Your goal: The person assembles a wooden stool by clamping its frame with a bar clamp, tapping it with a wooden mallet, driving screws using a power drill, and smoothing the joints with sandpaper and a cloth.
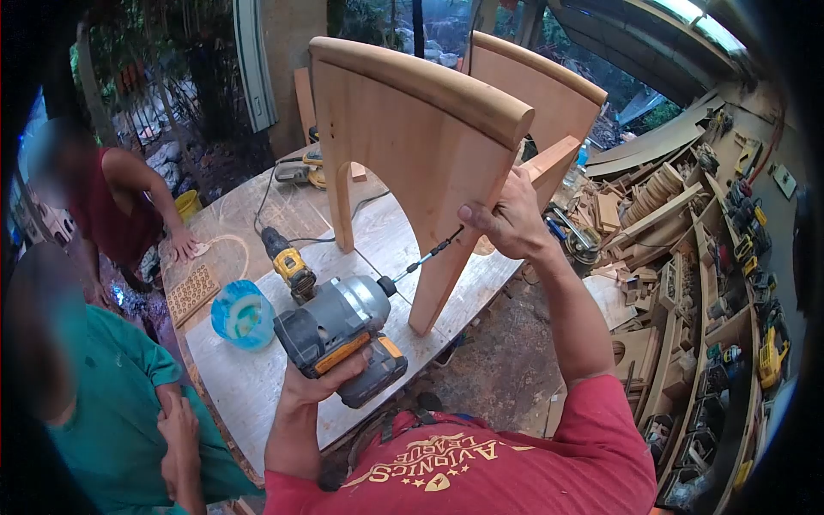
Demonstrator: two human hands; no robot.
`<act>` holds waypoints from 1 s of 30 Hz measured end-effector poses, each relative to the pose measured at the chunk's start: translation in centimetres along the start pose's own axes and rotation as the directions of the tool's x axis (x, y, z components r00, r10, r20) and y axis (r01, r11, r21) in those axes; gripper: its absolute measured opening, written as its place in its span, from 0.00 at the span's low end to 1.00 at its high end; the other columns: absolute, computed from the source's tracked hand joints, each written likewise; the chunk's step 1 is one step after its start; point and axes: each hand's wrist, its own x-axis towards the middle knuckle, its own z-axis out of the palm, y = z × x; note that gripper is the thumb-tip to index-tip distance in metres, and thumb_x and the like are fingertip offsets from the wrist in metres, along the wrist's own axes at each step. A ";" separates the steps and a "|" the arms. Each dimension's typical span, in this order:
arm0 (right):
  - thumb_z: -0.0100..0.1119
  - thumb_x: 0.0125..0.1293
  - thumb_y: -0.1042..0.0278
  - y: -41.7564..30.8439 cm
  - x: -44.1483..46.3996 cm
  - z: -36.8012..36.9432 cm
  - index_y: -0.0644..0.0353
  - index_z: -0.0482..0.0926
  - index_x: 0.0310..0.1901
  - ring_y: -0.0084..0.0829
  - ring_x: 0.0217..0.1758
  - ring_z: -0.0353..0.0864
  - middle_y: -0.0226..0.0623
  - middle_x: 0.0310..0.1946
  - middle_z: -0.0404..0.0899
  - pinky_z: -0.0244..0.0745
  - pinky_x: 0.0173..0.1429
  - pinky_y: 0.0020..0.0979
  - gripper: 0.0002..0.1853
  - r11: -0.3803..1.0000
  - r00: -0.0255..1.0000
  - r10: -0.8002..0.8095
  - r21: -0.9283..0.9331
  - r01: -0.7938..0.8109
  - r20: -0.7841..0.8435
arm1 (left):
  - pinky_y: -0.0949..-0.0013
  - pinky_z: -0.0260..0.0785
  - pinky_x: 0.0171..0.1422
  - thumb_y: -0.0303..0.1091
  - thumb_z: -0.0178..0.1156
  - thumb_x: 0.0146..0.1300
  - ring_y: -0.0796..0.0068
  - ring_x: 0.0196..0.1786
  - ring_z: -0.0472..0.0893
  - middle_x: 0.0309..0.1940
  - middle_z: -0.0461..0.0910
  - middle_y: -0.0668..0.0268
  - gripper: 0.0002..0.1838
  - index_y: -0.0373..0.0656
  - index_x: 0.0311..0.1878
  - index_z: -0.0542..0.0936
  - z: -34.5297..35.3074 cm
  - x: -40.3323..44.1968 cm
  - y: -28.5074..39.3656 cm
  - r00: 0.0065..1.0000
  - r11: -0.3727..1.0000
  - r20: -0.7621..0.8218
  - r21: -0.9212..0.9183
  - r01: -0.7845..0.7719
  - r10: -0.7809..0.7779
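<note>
My left hand (324, 379) is wrapped round the handle of a grey and black cordless impact driver (339, 316). From its chuck a long driver bit (422, 259) reaches up to the edge of a wooden frame (403, 129). That frame has a rounded top rail, an arched cutout and legs standing on the white board. My right hand (512, 219) grips the frame's near side, thumb on its face and the other fingers partly hidden. Behind it stands a matching wooden panel (536, 77), joined by a crosspiece (554, 159). A yellow and black drill (290, 264) sits beyond the impact driver.
A blue tub (242, 315) and a perforated wooden block (191, 294) rest on the worktable (227, 215). A yellow power tool (313, 172) lies farther back, with a cord. Two people stand at the left, one's hand on the table. Shelves of tools and offcuts (678, 257) line the right.
</note>
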 end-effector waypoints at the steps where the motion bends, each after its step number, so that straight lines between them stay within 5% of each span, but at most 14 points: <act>1: 0.54 0.64 0.38 0.2 0.0 0.1 0.52 0.88 0.41 0.38 0.53 0.73 0.35 0.43 0.83 0.55 0.56 0.42 0.25 1.000 1.000 -0.008 -0.001 0.008 -0.007 | 0.64 0.78 0.56 0.20 0.71 0.55 0.71 0.50 0.83 0.48 0.82 0.62 0.26 0.37 0.58 0.75 0.0 0.1 -0.1 1.000 1.000 0.010 0.020 -0.005 0.004; 4: 0.53 0.64 0.38 -0.1 -0.1 0.2 0.52 0.87 0.41 0.38 0.53 0.73 0.35 0.44 0.83 0.56 0.56 0.42 0.25 0.999 1.000 -0.017 -0.040 0.016 -0.022 | 0.69 0.77 0.39 0.22 0.68 0.56 0.75 0.36 0.81 0.48 0.82 0.57 0.28 0.39 0.61 0.74 0.2 0.5 -0.7 0.998 0.998 -0.001 -0.012 -0.065 0.065; 7: 0.53 0.64 0.39 -0.5 -0.1 0.0 0.52 0.87 0.41 0.39 0.53 0.74 0.35 0.44 0.82 0.57 0.56 0.43 0.25 0.997 1.000 0.003 -0.077 -0.003 -0.011 | 0.65 0.77 0.56 0.21 0.71 0.55 0.72 0.50 0.82 0.49 0.82 0.62 0.26 0.38 0.58 0.76 0.2 0.3 -0.1 0.998 0.998 -0.020 -0.018 0.053 -0.053; 20: 0.49 0.66 0.35 -0.7 -0.2 0.1 0.51 0.87 0.44 0.39 0.55 0.73 0.36 0.43 0.82 0.57 0.58 0.45 0.28 0.995 0.999 -0.001 -0.097 -0.004 -0.049 | 0.66 0.76 0.55 0.22 0.71 0.56 0.72 0.48 0.82 0.46 0.83 0.64 0.23 0.39 0.56 0.78 -0.1 0.1 0.9 0.999 0.986 0.029 0.164 0.012 -0.017; 30: 0.49 0.66 0.38 -0.6 -0.1 0.1 0.53 0.85 0.33 0.37 0.52 0.74 0.33 0.40 0.82 0.56 0.56 0.44 0.26 0.998 1.000 0.011 -0.061 -0.011 -0.011 | 0.66 0.76 0.56 0.22 0.70 0.56 0.71 0.49 0.83 0.47 0.83 0.64 0.21 0.39 0.54 0.80 -0.3 -0.1 0.5 0.998 0.988 0.051 0.151 -0.036 0.029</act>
